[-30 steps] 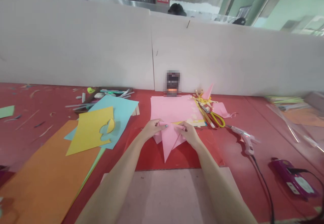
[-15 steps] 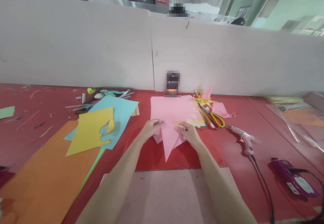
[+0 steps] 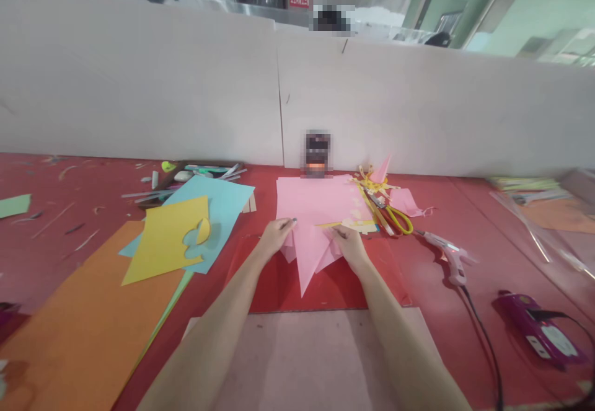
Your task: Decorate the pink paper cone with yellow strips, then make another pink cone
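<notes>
A folded pink paper piece point(image 3: 310, 255) with a long point facing me lies on a red sheet point(image 3: 334, 287) in the middle of the table. My left hand point(image 3: 275, 236) pinches its upper left edge, fingers pressed together. My right hand point(image 3: 348, 243) presses and grips its upper right edge. Behind both hands lies a flat pink sheet point(image 3: 316, 200).
Yellow paper point(image 3: 162, 237) on light blue paper point(image 3: 218, 203) and a large orange sheet point(image 3: 88, 324) lie to the left. Yellow-handled scissors point(image 3: 395, 216), a glue gun point(image 3: 449, 256) with cord and a purple box point(image 3: 539, 330) are at the right. A white partition stands behind.
Both hands have slid slightly apart and toward the far edge of the folded pink paper; the paper itself has stayed in place.
</notes>
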The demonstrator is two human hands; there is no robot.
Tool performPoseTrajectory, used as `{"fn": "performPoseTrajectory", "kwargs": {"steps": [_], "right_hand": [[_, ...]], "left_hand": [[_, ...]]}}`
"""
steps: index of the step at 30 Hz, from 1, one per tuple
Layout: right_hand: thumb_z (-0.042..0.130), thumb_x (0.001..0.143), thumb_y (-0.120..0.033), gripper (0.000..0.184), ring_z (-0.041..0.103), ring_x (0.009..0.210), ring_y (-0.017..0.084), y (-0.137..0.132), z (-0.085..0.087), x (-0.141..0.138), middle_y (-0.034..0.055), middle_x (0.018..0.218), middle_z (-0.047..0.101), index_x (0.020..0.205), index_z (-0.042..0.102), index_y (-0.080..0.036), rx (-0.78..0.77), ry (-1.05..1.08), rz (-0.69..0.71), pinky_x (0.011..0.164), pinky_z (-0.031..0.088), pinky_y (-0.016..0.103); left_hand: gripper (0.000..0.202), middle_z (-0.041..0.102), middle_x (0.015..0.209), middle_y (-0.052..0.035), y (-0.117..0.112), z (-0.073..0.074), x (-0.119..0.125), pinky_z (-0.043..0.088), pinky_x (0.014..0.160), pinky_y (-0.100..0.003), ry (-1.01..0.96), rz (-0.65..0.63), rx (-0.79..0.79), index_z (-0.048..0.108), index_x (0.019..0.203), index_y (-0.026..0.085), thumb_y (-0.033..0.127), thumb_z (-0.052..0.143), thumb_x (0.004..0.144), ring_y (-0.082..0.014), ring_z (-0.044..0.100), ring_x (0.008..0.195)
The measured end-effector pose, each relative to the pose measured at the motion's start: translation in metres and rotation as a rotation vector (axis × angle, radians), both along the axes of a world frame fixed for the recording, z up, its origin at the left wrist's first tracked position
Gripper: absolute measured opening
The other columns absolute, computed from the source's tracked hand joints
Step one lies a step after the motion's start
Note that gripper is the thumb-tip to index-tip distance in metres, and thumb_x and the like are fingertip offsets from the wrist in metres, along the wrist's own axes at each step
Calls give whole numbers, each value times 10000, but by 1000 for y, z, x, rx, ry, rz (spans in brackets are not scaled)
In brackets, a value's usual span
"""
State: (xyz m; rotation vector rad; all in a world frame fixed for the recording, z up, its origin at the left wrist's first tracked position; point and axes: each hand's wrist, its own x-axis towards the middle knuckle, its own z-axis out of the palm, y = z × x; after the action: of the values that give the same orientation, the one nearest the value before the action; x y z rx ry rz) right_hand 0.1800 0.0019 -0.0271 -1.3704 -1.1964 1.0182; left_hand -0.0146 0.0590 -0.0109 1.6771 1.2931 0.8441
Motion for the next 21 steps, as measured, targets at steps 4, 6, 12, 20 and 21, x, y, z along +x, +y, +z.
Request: {"fn": "performPoseTrajectory", "kwargs": {"steps": [4,6,12,20,21], "right_hand": [[531,711,-456,333,434,521,103,0,-1,0,-15,569,529,713,622,-136,-7,-5,-9,499,333,218],[531,710,-460,336,433,514,102,0,-1,-1,-17,564,528,717,621,-137,-12,-2,-11,493,333,218],[530,711,-450,325,486,570,125,1,-1,-2,6,629,579,755,629,-143,-19,8,12,542,381,234],[523,716,-447,326,461,535,110,-1,3,-3,-11,584,545,740,624,-139,-37,-9,16,518,356,226],[524,715,-444,324,463,539,110,-1,4,-3,-9,587,547,736,623,-137,-37,-10,16,523,358,226]], "left_hand": [[380,267,501,46,0,1,0,227,502,-221,-1,0,-3,375,513,169,472,462,726,-96,297,506],[376,269,503,45,1,1,0,230,501,-220,-4,1,-7,376,513,170,474,465,716,-96,297,505],[349,307,531,39,1,1,-1,233,509,-218,-28,-50,-20,394,519,168,455,481,697,-97,313,529],[394,258,522,49,0,4,-2,220,510,-216,-63,-147,-20,334,504,167,461,503,704,-83,267,509],[394,253,523,49,0,4,-2,221,510,-216,-68,-148,-18,331,503,167,456,504,707,-82,264,508]]}}
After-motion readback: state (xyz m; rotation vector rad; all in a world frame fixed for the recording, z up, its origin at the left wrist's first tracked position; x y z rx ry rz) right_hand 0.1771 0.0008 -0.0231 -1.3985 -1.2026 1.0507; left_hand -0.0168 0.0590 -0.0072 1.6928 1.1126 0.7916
